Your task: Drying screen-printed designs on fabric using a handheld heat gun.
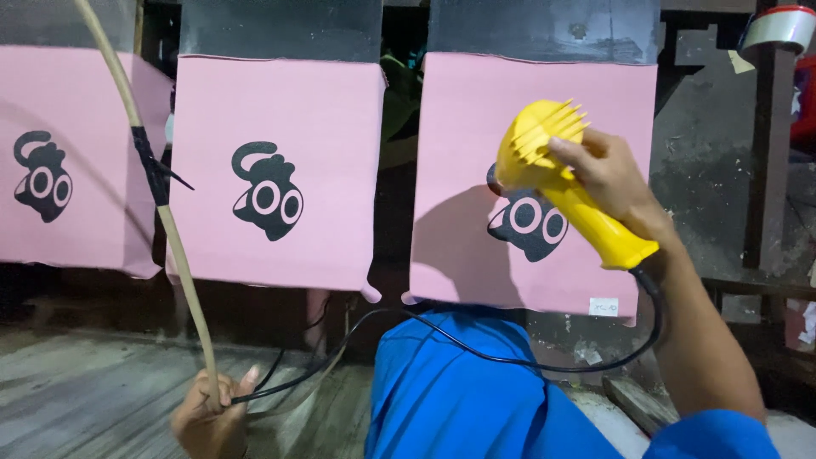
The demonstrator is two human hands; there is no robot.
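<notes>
Blue knee (459,391) before pink cloths (276,170); right hand (608,174) grip clamped on yellow dryer (565,183), left hand (212,416) on cane (170,229).

The right hand (614,174) aims a yellow dryer (561,178) at a pink printed sheet (476,144); the left hand (211,416) grips a cane (174,246).

I see bright, even light on the pink sheets; the yellow dryer (565,183) throws a soft shadow toward seven o'clock. Gaps behind stay dark. Everything looks sharp, with slight stretching at the edges.
</notes>
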